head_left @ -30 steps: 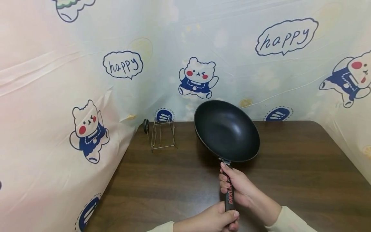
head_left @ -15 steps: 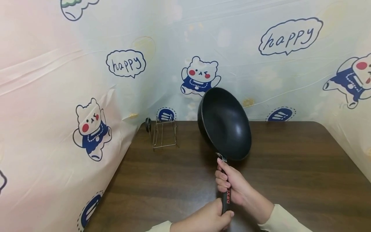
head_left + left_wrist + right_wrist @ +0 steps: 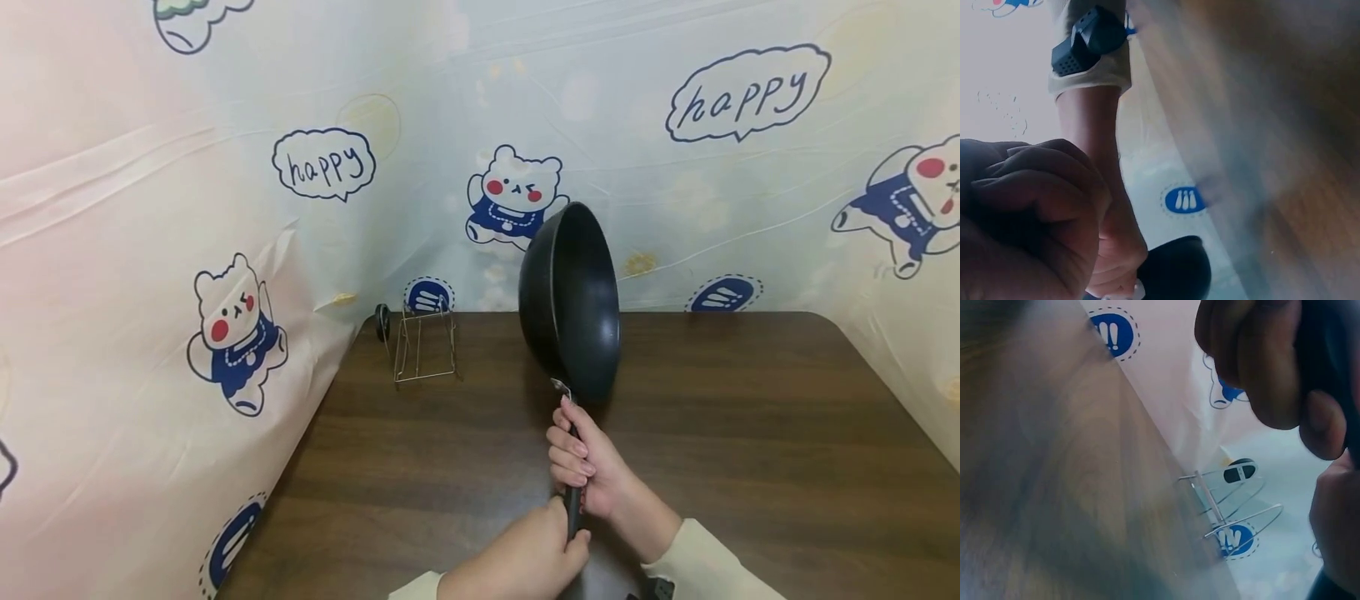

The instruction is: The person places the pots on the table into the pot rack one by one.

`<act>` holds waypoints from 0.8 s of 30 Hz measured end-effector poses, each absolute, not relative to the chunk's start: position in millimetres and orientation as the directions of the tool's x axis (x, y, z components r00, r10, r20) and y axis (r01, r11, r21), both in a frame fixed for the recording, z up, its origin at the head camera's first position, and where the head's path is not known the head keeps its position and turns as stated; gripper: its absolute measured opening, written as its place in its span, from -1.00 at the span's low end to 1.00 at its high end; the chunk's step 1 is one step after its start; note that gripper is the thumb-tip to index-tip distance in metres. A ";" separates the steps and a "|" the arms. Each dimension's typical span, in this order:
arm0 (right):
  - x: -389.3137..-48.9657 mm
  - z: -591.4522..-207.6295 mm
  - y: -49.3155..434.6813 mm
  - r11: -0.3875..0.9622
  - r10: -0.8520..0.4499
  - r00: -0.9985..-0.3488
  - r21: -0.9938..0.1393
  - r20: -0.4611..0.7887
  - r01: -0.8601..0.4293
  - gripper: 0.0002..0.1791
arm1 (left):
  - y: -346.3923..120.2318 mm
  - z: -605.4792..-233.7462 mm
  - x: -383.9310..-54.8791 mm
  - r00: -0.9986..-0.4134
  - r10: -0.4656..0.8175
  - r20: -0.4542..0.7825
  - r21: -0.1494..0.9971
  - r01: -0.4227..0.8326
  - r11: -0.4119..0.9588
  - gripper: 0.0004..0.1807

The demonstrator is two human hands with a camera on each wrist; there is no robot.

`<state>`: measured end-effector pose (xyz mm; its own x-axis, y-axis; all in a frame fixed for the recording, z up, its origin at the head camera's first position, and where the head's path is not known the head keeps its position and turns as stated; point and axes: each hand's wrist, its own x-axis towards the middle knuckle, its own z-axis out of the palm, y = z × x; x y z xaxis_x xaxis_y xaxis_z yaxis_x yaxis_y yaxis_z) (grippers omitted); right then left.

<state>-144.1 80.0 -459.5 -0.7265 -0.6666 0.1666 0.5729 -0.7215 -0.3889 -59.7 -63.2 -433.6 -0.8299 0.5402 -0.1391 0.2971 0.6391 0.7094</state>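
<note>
A black wok (image 3: pixel 588 300) is held above the table, turned nearly on edge, its hollow side facing right and its rounded outside toward the left. My right hand (image 3: pixel 588 458) grips the upper part of its dark handle (image 3: pixel 573 504), thumb up near the metal joint. Lower down, my left hand (image 3: pixel 525 546) wraps round the handle's end. The left wrist view shows the left hand (image 3: pixel 1035 212) curled in front, with part of the wok (image 3: pixel 1179 269) behind the right hand. Close up in the right wrist view, curled fingers (image 3: pixel 1266 369) of the right hand go round the handle.
A small wire rack (image 3: pixel 423 346) with a round black knob (image 3: pixel 382 322) stands at the table's back left. The brown wooden table (image 3: pixel 750 433) meets a printed cloth (image 3: pixel 420 100) at the back and sides.
Both hands have rotated the wok about its handle, from facing up toward me to nearly on edge. Its far rim has risen, and the hands have shifted slightly left.
</note>
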 end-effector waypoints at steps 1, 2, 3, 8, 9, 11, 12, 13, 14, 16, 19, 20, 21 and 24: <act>-145.3 -461.1 78.4 -0.731 -0.670 -0.712 -0.362 0.213 0.579 -0.51 | -62.8 -432.7 -59.4 -0.841 0.523 -0.139 0.687 0.299 0.663 -0.80; -146.4 -462.7 76.9 -0.738 -0.670 -0.695 -0.336 0.260 0.585 -0.48 | -62.3 -431.8 -59.1 -0.850 0.509 -0.136 0.663 0.303 0.684 -0.79; -147.5 -464.2 75.4 -0.742 -0.669 -0.678 -0.311 0.304 0.594 -0.45 | -61.9 -431.1 -58.8 -0.858 0.494 -0.138 0.648 0.299 0.700 -0.78; -152.2 -469.1 67.7 -0.731 -0.659 -0.597 -0.203 0.458 0.651 -0.41 | -60.5 -427.8 -54.1 -0.892 0.448 -0.068 0.523 0.350 0.777 -0.70; -152.8 -469.5 66.1 -0.725 -0.657 -0.585 -0.187 0.475 0.662 -0.42 | -60.3 -427.0 -52.6 -0.897 0.439 -0.050 0.496 0.360 0.790 -0.67; -154.0 -469.7 62.8 -0.714 -0.652 -0.567 -0.158 0.503 0.682 -0.45 | -59.8 -426.3 -49.9 -0.906 0.422 -0.014 0.447 0.372 0.813 -0.62; -154.6 -469.6 61.1 -0.710 -0.650 -0.560 -0.147 0.513 0.689 -0.47 | -59.6 -426.0 -48.9 -0.911 0.412 0.002 0.427 0.373 0.824 -0.61; -155.2 -469.5 59.4 -0.707 -0.646 -0.556 -0.137 0.523 0.693 -0.49 | -59.6 -425.3 -47.9 -0.917 0.398 0.005 0.418 0.364 0.833 -0.63; -155.8 -469.4 57.8 -0.705 -0.644 -0.553 -0.129 0.529 0.697 -0.50 | -59.8 -424.8 -47.1 -0.922 0.387 0.009 0.407 0.356 0.841 -0.64; -157.0 -468.8 54.8 -0.704 -0.636 -0.549 -0.116 0.543 0.701 -0.52 | -60.5 -423.7 -46.5 -0.931 0.364 0.008 0.398 0.337 0.854 -0.68; -158.2 -467.7 50.7 -0.699 -0.629 -0.541 -0.102 0.557 0.708 -0.53 | -62.6 -422.1 -46.2 -0.942 0.336 -0.001 0.383 0.310 0.870 -0.70; -158.6 -467.5 49.4 -0.696 -0.630 -0.537 -0.100 0.561 0.711 -0.53 | -63.5 -421.9 -46.3 -0.944 0.330 -0.005 0.383 0.303 0.873 -0.70; -158.8 -467.2 48.0 -0.691 -0.631 -0.531 -0.099 0.566 0.716 -0.54 | -64.4 -421.7 -46.4 -0.945 0.326 -0.005 0.384 0.300 0.873 -0.70; -159.3 -466.0 43.5 -0.679 -0.642 -0.518 -0.106 0.566 0.726 -0.54 | -67.6 -421.5 -46.0 -0.949 0.315 -0.003 0.386 0.290 0.876 -0.69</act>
